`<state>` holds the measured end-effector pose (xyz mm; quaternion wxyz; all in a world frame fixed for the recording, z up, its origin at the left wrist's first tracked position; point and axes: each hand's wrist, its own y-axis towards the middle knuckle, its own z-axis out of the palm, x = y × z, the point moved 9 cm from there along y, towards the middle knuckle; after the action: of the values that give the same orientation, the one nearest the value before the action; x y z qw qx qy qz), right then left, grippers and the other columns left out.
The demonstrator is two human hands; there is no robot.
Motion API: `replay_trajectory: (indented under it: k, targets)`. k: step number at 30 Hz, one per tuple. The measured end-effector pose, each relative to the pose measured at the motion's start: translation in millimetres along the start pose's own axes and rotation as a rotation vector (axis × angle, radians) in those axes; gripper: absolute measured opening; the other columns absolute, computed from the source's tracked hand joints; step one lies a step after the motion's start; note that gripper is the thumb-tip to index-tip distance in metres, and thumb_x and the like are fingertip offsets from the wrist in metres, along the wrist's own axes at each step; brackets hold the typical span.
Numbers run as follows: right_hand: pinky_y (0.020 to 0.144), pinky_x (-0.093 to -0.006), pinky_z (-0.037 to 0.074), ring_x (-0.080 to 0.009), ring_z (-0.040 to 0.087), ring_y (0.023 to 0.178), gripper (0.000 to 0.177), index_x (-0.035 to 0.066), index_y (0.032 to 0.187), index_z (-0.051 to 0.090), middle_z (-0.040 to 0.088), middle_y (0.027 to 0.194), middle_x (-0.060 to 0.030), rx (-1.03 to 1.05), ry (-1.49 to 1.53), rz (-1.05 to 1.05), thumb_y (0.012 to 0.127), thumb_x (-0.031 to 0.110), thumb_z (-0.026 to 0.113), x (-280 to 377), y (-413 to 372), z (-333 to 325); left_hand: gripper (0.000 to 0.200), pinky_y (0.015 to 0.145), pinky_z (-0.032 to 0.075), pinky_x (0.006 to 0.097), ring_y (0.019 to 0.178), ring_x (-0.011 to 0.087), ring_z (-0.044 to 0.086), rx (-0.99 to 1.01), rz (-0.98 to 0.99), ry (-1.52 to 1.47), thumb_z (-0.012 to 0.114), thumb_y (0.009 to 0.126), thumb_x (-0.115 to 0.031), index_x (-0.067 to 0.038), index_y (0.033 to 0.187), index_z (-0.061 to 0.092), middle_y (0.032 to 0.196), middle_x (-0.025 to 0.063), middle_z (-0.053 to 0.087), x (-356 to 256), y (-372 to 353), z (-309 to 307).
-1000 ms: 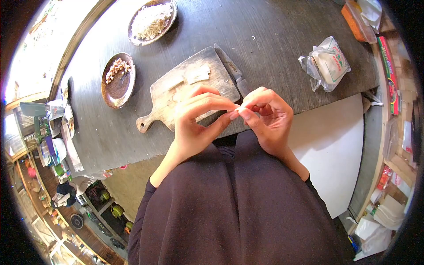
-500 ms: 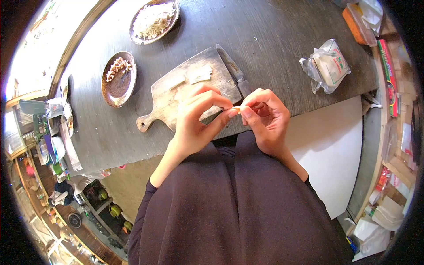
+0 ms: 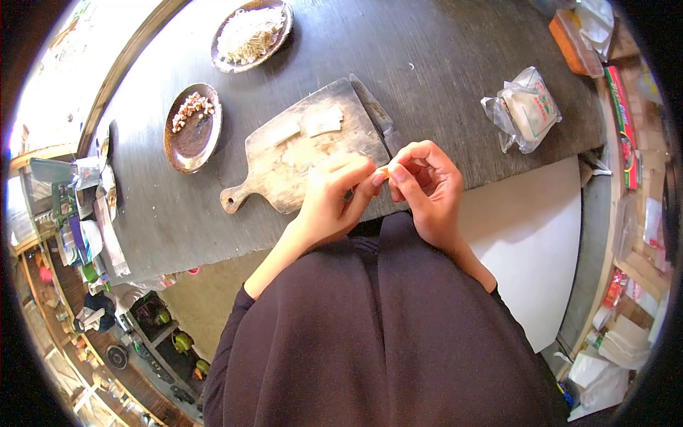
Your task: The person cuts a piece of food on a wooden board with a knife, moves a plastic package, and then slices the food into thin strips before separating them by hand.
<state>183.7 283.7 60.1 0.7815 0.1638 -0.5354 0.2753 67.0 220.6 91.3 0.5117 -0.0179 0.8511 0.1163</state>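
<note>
L grip (image 3: 334,193) + R grip (image 3: 431,192) — pinching tiny orange bit (image 3: 385,171), chopping bd (image 3: 302,155) beyond, knife (image 3: 373,104) alongside

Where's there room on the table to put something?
Between the knife and the wrapped packet, or left of the cutting board's handle, below the plate of brown bits. The board is crowded: white pieces on it, left hand near it.
</note>
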Motion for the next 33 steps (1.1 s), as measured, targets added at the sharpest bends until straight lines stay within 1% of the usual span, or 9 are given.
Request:
replay_trajectory:
  k: [6,13,15,16,17,19,20,25,33]
  targets:
    - [0.065,-0.0210,0.049,-0.0042,0.059,0.073,0.007,0.003,0.104,0.062,0.067,0.087,-0.0010,0.015,0.048,0.045,0.099,0.006,0.067,-7.9,0.1,-1.9,0.014,0.061,0.043,0.0385,0.064,0.0277,0.054,0.023,0.011,0.018,0.068,0.094,-0.008,-0.001,0.084,0.063,0.071,0.0123,0.054,1.0,1.0,0.8]
    - [0.064,-0.0255,0.049,-0.0066,0.059,0.071,0.005,0.004,0.099,0.066,0.069,0.086,-0.0013,0.003,-0.140,-0.008,0.097,0.007,0.069,-14.5,4.7,-8.2,0.003,0.071,0.052,0.0330,0.078,0.0255,0.068,-0.121,0.085,0.010,0.073,0.091,-0.004,-0.001,0.093,0.073,0.084,0.0117,0.070,2.3,0.7,-12.3]
    - [0.064,-0.0268,0.049,-0.0099,0.061,0.069,0.007,0.005,0.098,0.067,0.066,0.081,-0.0026,-0.063,-0.597,-0.207,0.093,0.007,0.072,1.5,10.3,-16.4,0.005,0.074,0.053,0.0319,0.081,0.0240,0.070,-0.145,0.080,0.022,0.074,0.090,-0.003,-0.001,0.094,0.074,0.087,0.0118,0.073,9.0,-5.3,-18.5]
    - [0.071,-0.0330,0.051,-0.0197,0.065,0.077,0.013,0.006,0.100,0.067,0.065,0.086,-0.0068,-0.070,-0.742,-0.134,0.089,0.010,0.074,-0.8,12.2,-21.2,0.006,0.075,0.053,0.0309,0.081,0.0221,0.071,-0.198,0.000,0.018,0.075,0.090,-0.002,-0.001,0.096,0.075,0.088,0.0114,0.074,20.1,-12.3,-24.8]
    - [0.071,-0.0330,0.051,-0.0197,0.065,0.077,0.013,0.006,0.100,0.067,0.065,0.086,-0.0068,-0.069,-0.744,-0.134,0.089,0.010,0.074,-5.4,14.2,-27.5,0.008,0.076,0.053,0.0300,0.081,0.0201,0.071,-0.251,-0.081,0.014,0.076,0.090,-0.002,-0.001,0.098,0.076,0.089,0.0111,0.075,31.3,-18.4,-31.5]
    - [0.079,-0.0402,0.052,-0.0279,0.064,0.090,0.019,0.008,0.102,0.066,0.063,0.097,-0.0098,-0.077,-1.155,-0.369,0.087,0.015,0.075,-7.0,13.3,-28.7,0.007,0.075,0.053,0.0278,0.079,0.0151,0.070,-0.298,-0.101,-0.019,0.077,0.091,-0.004,0.000,0.097,0.075,0.088,0.0083,0.076,37.2,-24.4,-40.7]
    - [0.085,-0.0456,0.050,-0.0328,0.061,0.101,0.028,0.010,0.107,0.064,0.062,0.107,-0.0113,-0.048,-1.175,-0.293,0.084,0.018,0.077,-16.0,13.8,-32.2,0.006,0.076,0.054,0.0275,0.079,0.0147,0.070,-0.336,-0.186,-0.106,0.076,0.092,-0.004,0.002,0.095,0.074,0.088,0.0083,0.076,45.5,-29.9,-45.2]
    - [0.085,-0.0453,0.051,-0.0323,0.063,0.100,0.037,0.011,0.115,0.060,0.063,0.106,-0.0108,-0.018,-1.302,-0.192,0.083,0.018,0.077,-32.5,14.5,-30.6,0.010,0.074,0.059,0.0282,0.077,0.0167,0.074,-0.417,-0.404,-0.327,0.077,0.092,-0.004,0.005,0.095,0.072,0.087,0.0125,0.076,70.6,-49.5,-54.8]
    - [0.082,-0.0448,0.051,-0.0317,0.066,0.098,0.056,0.013,0.131,0.055,0.063,0.106,-0.0112,-0.071,-1.501,-0.238,0.080,0.018,0.076,-27.9,16.5,-17.1,0.012,0.079,0.057,0.0280,0.084,0.0150,0.073,-0.424,-0.419,-0.378,0.077,0.092,-0.004,0.004,0.100,0.073,0.091,0.0105,0.077,84.0,-63.5,-65.6]
